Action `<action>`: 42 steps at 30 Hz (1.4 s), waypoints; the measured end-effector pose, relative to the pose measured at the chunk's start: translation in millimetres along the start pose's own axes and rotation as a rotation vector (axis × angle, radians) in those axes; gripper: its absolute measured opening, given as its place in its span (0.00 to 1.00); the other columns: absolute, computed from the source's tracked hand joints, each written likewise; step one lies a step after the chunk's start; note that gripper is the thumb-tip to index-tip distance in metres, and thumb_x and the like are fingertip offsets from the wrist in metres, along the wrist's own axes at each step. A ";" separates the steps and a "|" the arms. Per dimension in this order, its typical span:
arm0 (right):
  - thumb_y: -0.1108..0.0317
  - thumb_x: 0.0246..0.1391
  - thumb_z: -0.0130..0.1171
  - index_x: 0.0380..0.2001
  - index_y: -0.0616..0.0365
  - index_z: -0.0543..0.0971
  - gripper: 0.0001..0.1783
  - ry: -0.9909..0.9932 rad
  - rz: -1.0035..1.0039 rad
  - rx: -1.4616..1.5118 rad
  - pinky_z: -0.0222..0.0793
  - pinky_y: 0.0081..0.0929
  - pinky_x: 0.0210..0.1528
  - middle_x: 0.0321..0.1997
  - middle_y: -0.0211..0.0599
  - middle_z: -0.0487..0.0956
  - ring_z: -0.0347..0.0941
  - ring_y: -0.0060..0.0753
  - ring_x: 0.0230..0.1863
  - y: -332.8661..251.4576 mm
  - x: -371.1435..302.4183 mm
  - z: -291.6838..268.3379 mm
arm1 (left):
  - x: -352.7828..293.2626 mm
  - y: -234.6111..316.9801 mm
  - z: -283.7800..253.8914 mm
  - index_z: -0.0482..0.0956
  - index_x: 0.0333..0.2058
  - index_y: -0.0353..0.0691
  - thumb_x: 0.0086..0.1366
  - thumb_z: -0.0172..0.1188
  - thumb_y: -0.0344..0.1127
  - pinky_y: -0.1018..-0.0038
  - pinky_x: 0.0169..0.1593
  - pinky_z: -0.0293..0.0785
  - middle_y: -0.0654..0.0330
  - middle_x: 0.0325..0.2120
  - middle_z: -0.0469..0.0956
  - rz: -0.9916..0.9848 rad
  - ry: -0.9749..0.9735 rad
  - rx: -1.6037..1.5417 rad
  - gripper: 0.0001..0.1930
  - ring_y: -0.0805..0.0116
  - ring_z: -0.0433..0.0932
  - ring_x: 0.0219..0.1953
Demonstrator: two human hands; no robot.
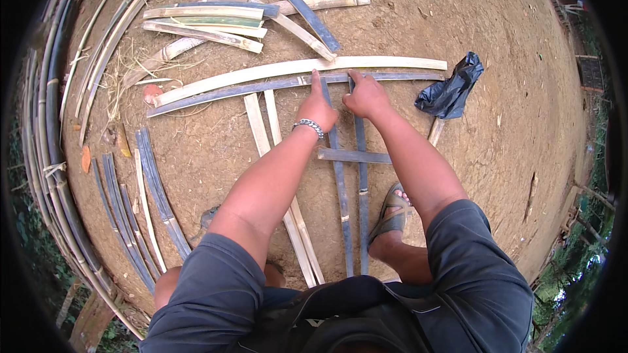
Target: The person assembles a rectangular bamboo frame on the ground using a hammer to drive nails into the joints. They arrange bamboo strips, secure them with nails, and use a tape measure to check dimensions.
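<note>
My left hand (319,110), with a chain bracelet (309,127) at the wrist, stretches its index finger to the pale, curved bamboo strip (261,74). My right hand (369,98) points its index finger at the dark bamboo strip (252,87) lying along the pale one's near side. Both hands have their other fingers bent. Each thumb side covers part of a lengthwise dark strip: the left one (340,189) and the right one (362,199). Neither hand shows a clear grasp. A short dark crosspiece (353,155) lies across these two strips.
Two pale strips (282,157) run beside my left forearm. Cut bamboo pieces (209,23) are piled at the far left; several dark strips (157,183) lie near left. Long poles (52,131) line the left edge. A black plastic bag (453,88) lies right, on bare earth.
</note>
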State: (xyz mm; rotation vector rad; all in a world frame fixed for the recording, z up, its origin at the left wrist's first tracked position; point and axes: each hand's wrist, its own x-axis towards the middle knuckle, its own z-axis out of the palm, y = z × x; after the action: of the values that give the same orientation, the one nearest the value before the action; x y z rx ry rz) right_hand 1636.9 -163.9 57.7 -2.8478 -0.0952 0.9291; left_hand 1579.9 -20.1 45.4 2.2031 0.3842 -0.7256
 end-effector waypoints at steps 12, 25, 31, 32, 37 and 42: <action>0.62 0.55 0.61 0.61 0.43 0.77 0.28 0.348 -0.182 -0.032 0.68 0.43 0.66 0.63 0.39 0.73 0.66 0.44 0.67 33.9 14.9 20.7 | 19.9 -43.1 -29.3 0.82 0.50 0.48 0.60 0.67 0.36 0.60 0.56 0.70 0.57 0.47 0.76 0.357 0.466 0.587 0.18 0.58 0.75 0.53; 0.73 0.56 0.56 0.53 0.42 0.80 0.21 0.275 -0.197 -0.119 0.73 0.40 0.60 0.54 0.33 0.79 0.70 0.44 0.63 48.2 13.9 12.8 | 36.1 -60.6 -35.4 0.85 0.41 0.45 0.62 0.60 0.33 0.59 0.53 0.76 0.53 0.39 0.81 0.470 0.281 0.656 0.10 0.53 0.80 0.46; 0.73 0.54 0.60 0.51 0.45 0.81 0.21 0.293 -0.232 -0.094 0.72 0.41 0.61 0.54 0.35 0.79 0.71 0.45 0.62 38.1 7.7 14.0 | 21.6 -67.7 -34.1 0.85 0.42 0.44 0.64 0.56 0.30 0.58 0.54 0.75 0.54 0.41 0.81 0.435 0.305 0.573 0.11 0.55 0.79 0.50; 0.72 0.53 0.60 0.52 0.45 0.81 0.21 0.287 -0.239 -0.097 0.72 0.41 0.61 0.55 0.37 0.79 0.71 0.46 0.62 37.3 11.1 15.2 | 17.5 -69.3 -36.7 0.85 0.43 0.43 0.64 0.57 0.31 0.58 0.55 0.75 0.54 0.43 0.80 0.453 0.331 0.513 0.11 0.55 0.78 0.51; 0.73 0.48 0.63 0.57 0.53 0.78 0.29 0.414 -0.227 0.063 0.67 0.46 0.66 0.59 0.49 0.78 0.71 0.54 0.62 51.4 15.8 21.2 | -45.9 -84.7 -72.1 0.81 0.49 0.41 0.59 0.69 0.36 0.59 0.60 0.73 0.51 0.50 0.78 0.755 0.280 0.239 0.19 0.52 0.76 0.54; 0.69 0.53 0.64 0.54 0.53 0.78 0.24 0.490 -0.556 0.075 0.63 0.46 0.67 0.56 0.43 0.78 0.70 0.50 0.62 -67.2 -27.2 30.8 | -169.5 -208.5 -154.8 0.79 0.52 0.41 0.59 0.70 0.37 0.59 0.61 0.73 0.52 0.52 0.77 0.606 0.107 0.287 0.22 0.52 0.76 0.55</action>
State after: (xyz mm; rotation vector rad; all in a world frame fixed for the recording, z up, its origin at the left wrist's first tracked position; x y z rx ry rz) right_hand 1595.7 -96.8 59.4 -2.6528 -0.7244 0.1194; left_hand 1403.7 226.5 111.5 2.4447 -0.3544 -0.3425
